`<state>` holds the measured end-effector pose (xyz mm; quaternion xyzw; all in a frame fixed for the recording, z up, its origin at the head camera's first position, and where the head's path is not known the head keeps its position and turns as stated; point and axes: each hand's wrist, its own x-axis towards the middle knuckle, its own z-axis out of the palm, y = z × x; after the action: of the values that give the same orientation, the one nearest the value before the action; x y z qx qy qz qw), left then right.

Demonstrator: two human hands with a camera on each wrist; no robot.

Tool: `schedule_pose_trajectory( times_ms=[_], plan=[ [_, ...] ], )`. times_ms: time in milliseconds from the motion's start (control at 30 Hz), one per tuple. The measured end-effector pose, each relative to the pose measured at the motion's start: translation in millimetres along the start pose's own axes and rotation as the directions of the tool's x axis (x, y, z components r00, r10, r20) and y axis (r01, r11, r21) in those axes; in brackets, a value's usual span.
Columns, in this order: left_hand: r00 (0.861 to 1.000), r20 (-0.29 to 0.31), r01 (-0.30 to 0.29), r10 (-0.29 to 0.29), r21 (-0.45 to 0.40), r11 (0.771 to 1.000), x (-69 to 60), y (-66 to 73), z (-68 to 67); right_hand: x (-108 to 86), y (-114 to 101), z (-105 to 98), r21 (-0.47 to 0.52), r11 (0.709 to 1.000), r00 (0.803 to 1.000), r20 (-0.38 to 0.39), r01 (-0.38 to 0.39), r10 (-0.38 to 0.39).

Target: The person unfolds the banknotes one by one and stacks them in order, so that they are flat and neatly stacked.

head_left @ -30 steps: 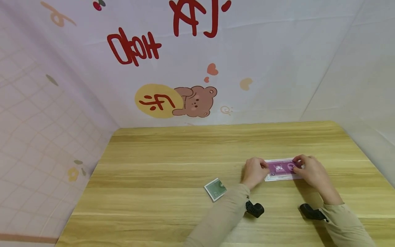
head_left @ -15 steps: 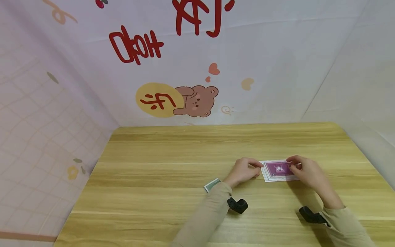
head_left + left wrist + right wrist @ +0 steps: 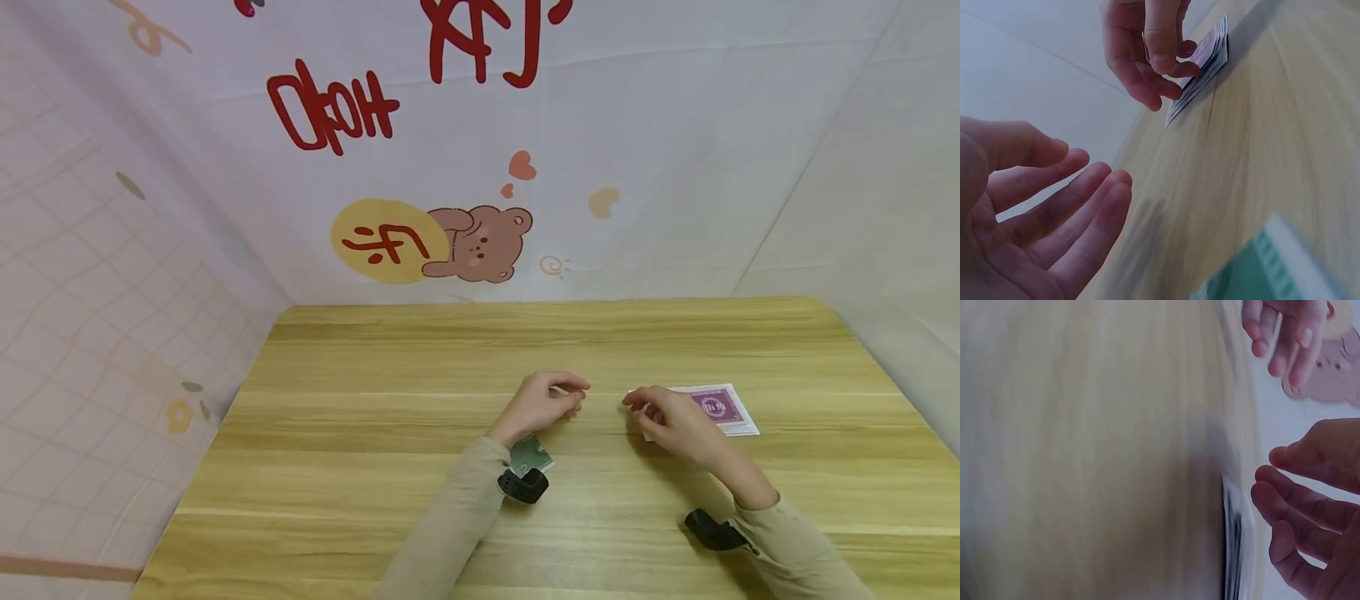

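Observation:
A stack of play banknotes [image 3: 722,407] with a purple note on top lies on the right half of the table. Over its left end hovers my right hand [image 3: 678,423], fingers loosely bent and holding nothing; the right wrist view shows the stack's edge [image 3: 1235,544] below the fingers. Farther left, my left hand [image 3: 542,404] is held above the table, its fingers relaxed and apart from the thumb [image 3: 1022,145]. Partly under the left wrist lies a green piece of play money [image 3: 531,456], its corner blurred at the bottom of the left wrist view.
The wooden table [image 3: 360,500] meets a white wall cloth [image 3: 660,125] printed with a bear [image 3: 480,244] and red characters. A black wrist camera [image 3: 525,486] sits on the left forearm, another device [image 3: 712,530] on the right.
My left hand has let go of the banknote stack and moved left. My right hand has released the stack's right end and shifted left over it. The stack stays in place.

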<state>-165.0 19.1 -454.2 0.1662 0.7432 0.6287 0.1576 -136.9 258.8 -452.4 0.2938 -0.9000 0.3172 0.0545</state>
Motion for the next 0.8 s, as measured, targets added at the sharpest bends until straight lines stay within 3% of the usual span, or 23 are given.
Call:
schedule_pose_trajectory(
  times_ms=[167,433,567,800],
  plan=[
    [1.000,-0.010,0.019,-0.018,0.022,1.000,-11.2,-2.2,-18.3,6.7,-15,16,0.025,0.997,0.997,0.029,0.069,-0.070],
    [1.000,-0.016,0.014,-0.012,0.135,0.991,-29.4,-2.4,-51.8,20.3,-39,38,0.183,0.974,0.982,0.106,0.136,-0.157],
    [1.000,-0.006,0.008,-0.007,0.193,0.981,-39.6,-1.8,-62.6,26.9,-50,49,0.184,0.966,0.970,0.129,0.180,-0.205],
    [1.000,-0.008,0.011,-0.010,0.215,0.977,-55.9,-3.7,-78.4,30.2,-61,63,0.130,0.969,0.950,0.209,0.209,-0.233]
  ],
)
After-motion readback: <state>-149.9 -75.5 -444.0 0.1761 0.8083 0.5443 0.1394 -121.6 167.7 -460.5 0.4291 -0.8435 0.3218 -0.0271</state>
